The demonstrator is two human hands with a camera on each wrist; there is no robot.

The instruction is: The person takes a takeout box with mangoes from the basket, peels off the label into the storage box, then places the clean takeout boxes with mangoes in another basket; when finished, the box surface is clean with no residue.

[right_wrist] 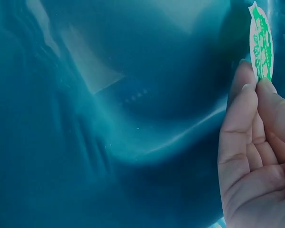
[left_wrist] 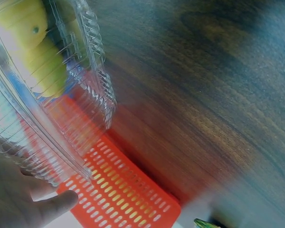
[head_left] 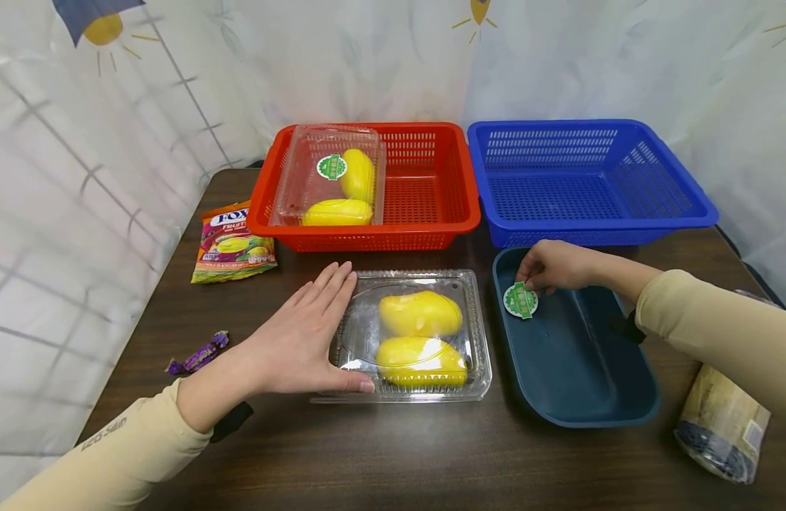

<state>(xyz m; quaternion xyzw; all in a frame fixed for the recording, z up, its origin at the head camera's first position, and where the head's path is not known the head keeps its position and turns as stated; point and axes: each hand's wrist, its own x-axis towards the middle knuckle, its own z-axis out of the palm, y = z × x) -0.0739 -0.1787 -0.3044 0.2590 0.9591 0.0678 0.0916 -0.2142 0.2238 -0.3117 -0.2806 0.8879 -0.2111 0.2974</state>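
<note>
My right hand (head_left: 555,266) pinches a round green-and-white sticker (head_left: 521,301) between thumb and fingers, over the dark teal tray (head_left: 581,355). In the right wrist view the sticker (right_wrist: 262,45) stands edge-up from the fingertips. My left hand (head_left: 310,337) lies with straight fingers along the left side of a closed clear plastic clamshell box (head_left: 476,333). Inside that box are two yellow mangoes (head_left: 421,314), one behind the other. The left wrist view shows the ridged box wall (left_wrist: 102,71) close up, with part of the left hand (left_wrist: 19,194) beside it.
A red basket (head_left: 367,241) at the back holds another clear box with two mangoes and a green sticker (head_left: 332,167) on its lid. Right of it stands a blue basket (head_left: 591,226). A candy bag (head_left: 233,245) and purple-wrapped candy (head_left: 201,355) lie left; a rolled package (head_left: 721,419) lies right.
</note>
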